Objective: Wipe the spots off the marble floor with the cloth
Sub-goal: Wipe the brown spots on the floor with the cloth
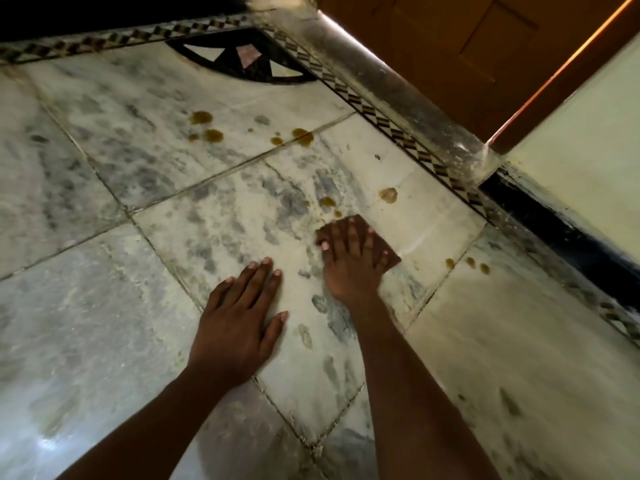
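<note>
Pressing flat on the brown cloth (pixel 391 252), right hand (pixel 349 258), fingers straight; left hand (pixel 239 327) spread on marble floor (pixel 104 306).

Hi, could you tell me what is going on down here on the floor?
A person is wiping brown spots off the marble floor. The right hand presses a brown cloth flat on a tile, fingers spread, just below two small spots. The left hand rests flat on the floor beside it, holding nothing. Spots remain: a larger one nearby, a cluster farther off, and a few near the patterned border.
</note>
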Demonstrator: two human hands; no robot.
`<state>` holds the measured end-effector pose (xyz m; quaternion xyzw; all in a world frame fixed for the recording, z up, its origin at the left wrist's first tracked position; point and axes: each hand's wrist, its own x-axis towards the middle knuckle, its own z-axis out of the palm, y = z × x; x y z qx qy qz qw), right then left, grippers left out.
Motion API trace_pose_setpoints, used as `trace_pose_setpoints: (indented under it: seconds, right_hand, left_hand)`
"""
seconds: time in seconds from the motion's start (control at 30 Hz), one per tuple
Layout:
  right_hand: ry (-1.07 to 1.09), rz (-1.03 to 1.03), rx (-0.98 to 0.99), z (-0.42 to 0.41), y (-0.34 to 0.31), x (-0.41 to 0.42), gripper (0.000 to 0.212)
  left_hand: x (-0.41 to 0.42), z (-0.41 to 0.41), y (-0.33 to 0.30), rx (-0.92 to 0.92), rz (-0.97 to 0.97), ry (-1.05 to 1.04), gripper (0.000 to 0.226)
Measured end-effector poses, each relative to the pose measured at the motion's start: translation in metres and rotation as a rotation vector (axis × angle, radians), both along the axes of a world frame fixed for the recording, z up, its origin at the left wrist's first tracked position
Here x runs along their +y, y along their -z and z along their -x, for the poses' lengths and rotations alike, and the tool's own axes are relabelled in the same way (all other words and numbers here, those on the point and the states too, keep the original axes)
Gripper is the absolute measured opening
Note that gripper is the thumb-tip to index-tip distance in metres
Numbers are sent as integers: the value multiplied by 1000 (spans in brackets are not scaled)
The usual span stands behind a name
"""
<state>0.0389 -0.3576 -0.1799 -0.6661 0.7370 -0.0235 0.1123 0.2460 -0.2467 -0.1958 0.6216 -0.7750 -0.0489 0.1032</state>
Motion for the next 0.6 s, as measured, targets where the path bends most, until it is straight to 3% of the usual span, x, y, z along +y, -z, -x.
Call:
trace_pose_setpoints:
  seconds: [0.13, 0.23, 0.33, 0.4, 0.5, 0.6]
  right_hand:
    - [-188, 120, 30, 10, 6, 67, 58]
    - [5, 124, 40, 31, 8, 77, 57]
    - [241, 80, 5, 15, 7, 28, 56]
    - [287, 1, -97, -6, -2, -17, 56]
    - [120, -55, -99, -24, -3, -49, 57]
    - [-159, 66, 18, -20, 0, -17, 58]
  left_hand:
    - [0, -1, 1, 10, 0, -1, 70]
    - [0, 1, 1, 10, -9, -6, 70]
    - [0, 2, 0, -4, -25, -2, 70]
    - [0, 2, -1, 9, -22, -5, 70]
    - [0, 1, -1, 33, -16, -8, 70]
    - [0, 2, -1, 45, -11, -4, 69]
